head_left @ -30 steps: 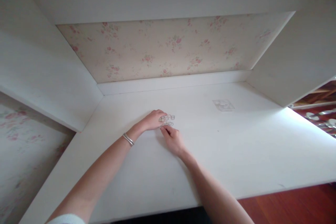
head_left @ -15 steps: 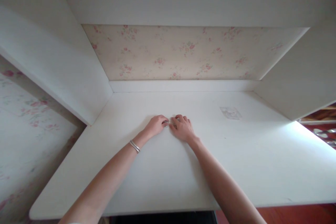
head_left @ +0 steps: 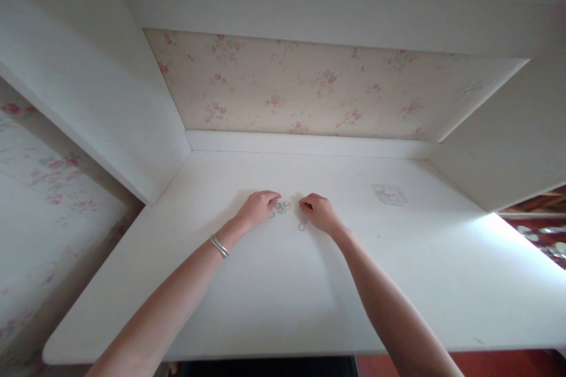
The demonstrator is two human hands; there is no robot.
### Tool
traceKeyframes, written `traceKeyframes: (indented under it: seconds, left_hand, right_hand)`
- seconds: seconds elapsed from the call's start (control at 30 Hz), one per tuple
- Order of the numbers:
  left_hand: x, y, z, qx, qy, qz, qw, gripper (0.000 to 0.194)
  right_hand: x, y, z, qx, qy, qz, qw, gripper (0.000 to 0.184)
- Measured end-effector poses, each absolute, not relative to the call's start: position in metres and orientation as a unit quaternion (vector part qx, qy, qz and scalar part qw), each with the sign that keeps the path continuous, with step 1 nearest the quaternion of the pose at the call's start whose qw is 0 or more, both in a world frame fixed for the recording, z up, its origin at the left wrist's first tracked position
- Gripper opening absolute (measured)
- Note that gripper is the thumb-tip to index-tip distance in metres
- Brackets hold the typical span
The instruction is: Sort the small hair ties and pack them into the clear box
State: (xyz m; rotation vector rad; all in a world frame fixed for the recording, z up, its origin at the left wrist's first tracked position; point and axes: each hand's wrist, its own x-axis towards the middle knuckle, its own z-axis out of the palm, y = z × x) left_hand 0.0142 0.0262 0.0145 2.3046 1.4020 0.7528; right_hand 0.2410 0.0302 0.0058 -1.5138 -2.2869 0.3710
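Several small metal rings (head_left: 282, 208) lie in a loose cluster on the white desk. At their left edge is my left hand (head_left: 259, 207), its fingers curled and pressed together beside them; what they hold, if anything, is hidden. To the right of the cluster, my right hand (head_left: 319, 211) is closed in a pinch close to the desk, and its fingertips are too small to show what is between them. One single ring (head_left: 302, 227) rests just below the right hand, apart from the cluster.
A clear plastic box (head_left: 389, 194) stands on the white desk (head_left: 265, 294) to the right. White side panels (head_left: 495, 147) and a back ledge (head_left: 309, 144) enclose the desk, with flowered wallpaper behind. A dark seat edge (head_left: 269, 367) shows below the front edge.
My hands were together over the rings and have drawn apart, my right hand moving right. The rings show again between them, with one lying separately near the right hand. The view has shifted.
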Motion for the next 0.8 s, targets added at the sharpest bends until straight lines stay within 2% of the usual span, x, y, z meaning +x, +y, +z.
traceKeyframes:
  seconds: [0.4,0.6,0.8]
  left_hand:
    - [0.002,-0.017,0.004,0.837,0.489,0.205,0.139,0.019]
    - [0.022,-0.016,0.003,0.837,0.452,0.259,0.166,0.021]
    - [0.024,0.001,0.005,0.767,0.489,0.368,0.192,0.019]
  right_hand:
    - [0.27,0.012,0.0,-0.598,-0.747,0.109,0.269,0.026]
    - [0.25,-0.025,0.001,-0.531,-0.816,0.125,0.192,0.028]
    - [0.231,-0.019,0.008,-0.544,-0.818,0.106,0.152,0.025]
